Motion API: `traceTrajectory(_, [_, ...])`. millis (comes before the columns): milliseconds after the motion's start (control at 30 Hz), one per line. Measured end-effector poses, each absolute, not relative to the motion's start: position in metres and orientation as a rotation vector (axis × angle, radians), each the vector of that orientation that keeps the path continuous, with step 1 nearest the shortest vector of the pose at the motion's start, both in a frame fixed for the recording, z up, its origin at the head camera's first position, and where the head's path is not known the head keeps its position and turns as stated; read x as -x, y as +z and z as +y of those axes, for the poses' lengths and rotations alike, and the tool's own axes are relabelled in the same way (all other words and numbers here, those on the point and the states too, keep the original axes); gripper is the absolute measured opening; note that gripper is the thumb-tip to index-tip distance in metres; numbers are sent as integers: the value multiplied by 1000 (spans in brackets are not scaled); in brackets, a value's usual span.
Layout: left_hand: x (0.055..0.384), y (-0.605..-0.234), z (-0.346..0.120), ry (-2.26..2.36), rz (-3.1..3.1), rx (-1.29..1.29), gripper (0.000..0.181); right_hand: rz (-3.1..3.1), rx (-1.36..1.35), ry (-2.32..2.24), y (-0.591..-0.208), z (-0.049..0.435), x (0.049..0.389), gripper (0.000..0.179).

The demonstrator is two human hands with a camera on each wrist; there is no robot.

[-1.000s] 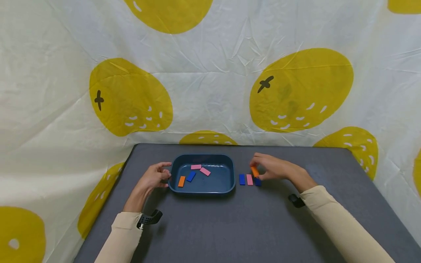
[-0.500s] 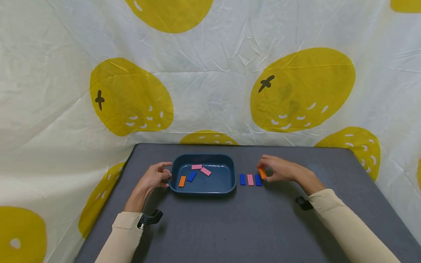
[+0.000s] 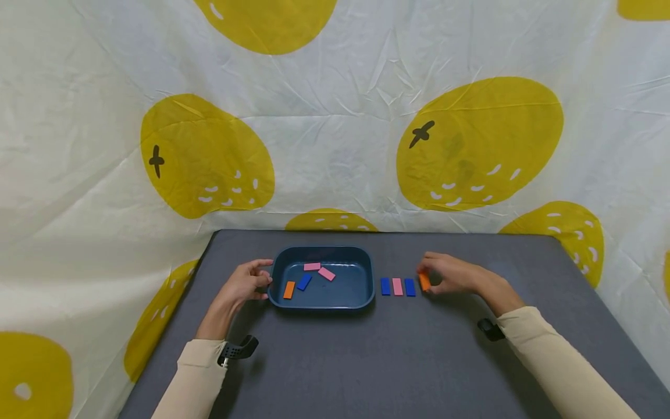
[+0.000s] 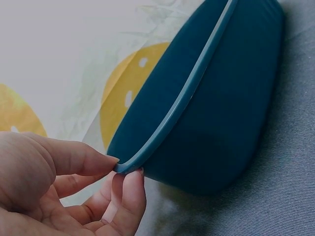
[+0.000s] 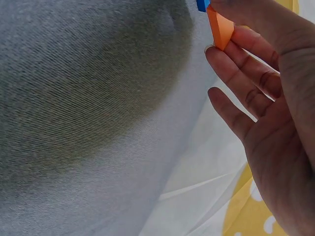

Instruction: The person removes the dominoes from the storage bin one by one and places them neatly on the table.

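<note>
white cloth [image 3: 335, 151] with yellow fruit shapes hangs behind the far edge of the grey table [image 3: 335, 366] you work at. near that edge, left of the table's middle, sits the dark blue tray [image 3: 345, 293]. your left hand [image 3: 243, 286] pinches the tray's rim at its left end, likely so it won't slide. your right hand [image 3: 452, 274], beyond the tray's right end, grasps an upright-set orange tile [image 3: 424, 282] between thumb and fingers, one finger standing clear, probably to leave its neighbours undisturbed. that tile lies at your fingertips, on the hand's left side; you can't tell from here whether its base rests fully on the table. just left of it come a blue tile [image 3: 410, 287], a pink tile [image 3: 398, 287] and a second blue tile [image 3: 385, 286], spaced apart, seemingly to keep one even row. inside the tray, loose, lie another orange tile [image 3: 289, 290] by the near left corner, another blue tile [image 3: 304, 282] beside it, and two pink tiles [image 3: 327, 274] toward the far side.
</note>
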State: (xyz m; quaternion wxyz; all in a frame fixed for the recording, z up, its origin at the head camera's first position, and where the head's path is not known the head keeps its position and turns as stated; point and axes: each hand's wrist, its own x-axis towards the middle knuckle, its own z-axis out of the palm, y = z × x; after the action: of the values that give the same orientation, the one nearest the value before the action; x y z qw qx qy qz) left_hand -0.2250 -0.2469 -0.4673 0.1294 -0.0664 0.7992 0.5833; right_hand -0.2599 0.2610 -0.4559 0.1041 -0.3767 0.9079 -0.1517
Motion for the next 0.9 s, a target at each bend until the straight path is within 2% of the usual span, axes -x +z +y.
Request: traceTrajectory(900, [224, -465, -246, 1701, 2300, 197, 48, 2793, 1040, -228, -470, 256, 254, 38])
